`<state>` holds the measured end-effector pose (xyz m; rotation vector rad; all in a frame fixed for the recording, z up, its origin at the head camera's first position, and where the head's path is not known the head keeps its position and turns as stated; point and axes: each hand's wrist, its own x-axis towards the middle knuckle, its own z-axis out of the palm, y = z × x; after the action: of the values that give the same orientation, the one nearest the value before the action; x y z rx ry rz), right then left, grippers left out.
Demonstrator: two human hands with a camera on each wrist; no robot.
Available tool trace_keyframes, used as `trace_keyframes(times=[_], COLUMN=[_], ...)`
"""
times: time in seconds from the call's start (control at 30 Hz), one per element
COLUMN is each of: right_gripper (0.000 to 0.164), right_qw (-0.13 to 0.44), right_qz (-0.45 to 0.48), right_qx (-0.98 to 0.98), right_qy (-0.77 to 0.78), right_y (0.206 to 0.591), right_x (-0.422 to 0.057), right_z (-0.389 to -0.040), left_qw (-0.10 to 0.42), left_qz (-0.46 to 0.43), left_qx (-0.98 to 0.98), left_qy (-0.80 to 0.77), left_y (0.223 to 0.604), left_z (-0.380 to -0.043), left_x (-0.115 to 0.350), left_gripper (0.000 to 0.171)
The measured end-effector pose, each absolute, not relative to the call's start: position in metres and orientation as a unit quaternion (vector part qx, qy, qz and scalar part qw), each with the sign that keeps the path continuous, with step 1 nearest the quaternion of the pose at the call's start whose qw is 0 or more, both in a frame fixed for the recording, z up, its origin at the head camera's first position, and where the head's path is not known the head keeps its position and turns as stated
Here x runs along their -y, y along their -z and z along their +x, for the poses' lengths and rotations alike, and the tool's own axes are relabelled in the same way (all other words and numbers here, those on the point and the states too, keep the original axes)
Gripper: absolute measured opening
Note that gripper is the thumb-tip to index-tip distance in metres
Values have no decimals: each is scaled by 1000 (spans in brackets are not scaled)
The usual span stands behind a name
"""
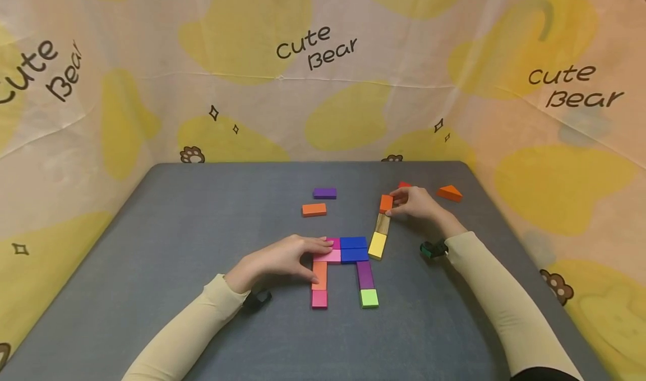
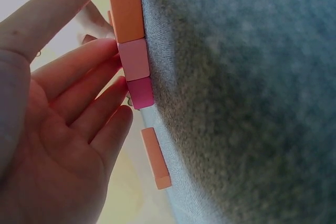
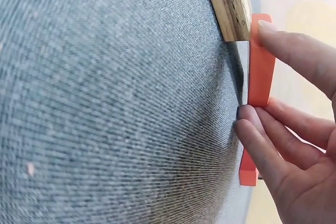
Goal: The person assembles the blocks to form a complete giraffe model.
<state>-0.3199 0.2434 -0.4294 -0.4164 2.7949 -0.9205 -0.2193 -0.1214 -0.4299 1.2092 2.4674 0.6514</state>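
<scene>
My right hand (image 1: 418,204) pinches an orange block (image 1: 386,203) between thumb and fingers. In the right wrist view this orange block (image 3: 261,61) is raised above the cloth, at the end of a bare wood block (image 3: 228,3). A yellow block (image 1: 377,245) continues that slanting row. My left hand (image 1: 287,256) rests with extended fingers on the pink blocks (image 1: 333,256), its thumb at a long orange block (image 1: 319,275). Blue blocks (image 1: 354,248) adjoin the pink ones. Below stand a magenta block (image 1: 319,299), a purple block (image 1: 365,275) and a light green block (image 1: 369,298).
Farther back on the grey table (image 1: 227,201) lie a loose purple block (image 1: 324,193) and a loose orange block (image 1: 314,210). An orange triangle (image 1: 450,193) lies at the back right. Behind my right hand a red block (image 1: 404,184) is partly hidden. Patterned cloth walls surround the table.
</scene>
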Motion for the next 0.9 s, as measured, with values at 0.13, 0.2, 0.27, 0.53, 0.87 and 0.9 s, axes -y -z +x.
trace_keyframes(times=[0.13, 0.2, 0.27, 0.53, 0.87, 0.9], right_gripper=[65, 65, 65, 65, 60, 60], right_qw=[83, 84, 85, 84, 79, 78], right_qz=[-137, -138, -136, -136, -146, -147], right_qx=[-936, -936, -937, -935, -930, -930], right_qy=[313, 313, 312, 316, 328, 328], right_y=[430, 431, 432, 433, 435, 435], right_x=[-243, -244, -243, -244, -247, -247], right_z=[-319, -319, -319, -319, -317, -318], left_qw=[158, 158, 156, 155, 160, 160], left_qz=[423, 423, 424, 425, 420, 421], left_qx=[-862, -862, -863, -862, -863, -863], left_qy=[-228, -228, -227, -228, -229, -229], left_y=[430, 430, 430, 429, 430, 430], left_z=[-219, -219, -219, -218, -218, -218], left_x=[122, 122, 122, 122, 122, 122], left_gripper=[69, 69, 69, 69, 68, 68])
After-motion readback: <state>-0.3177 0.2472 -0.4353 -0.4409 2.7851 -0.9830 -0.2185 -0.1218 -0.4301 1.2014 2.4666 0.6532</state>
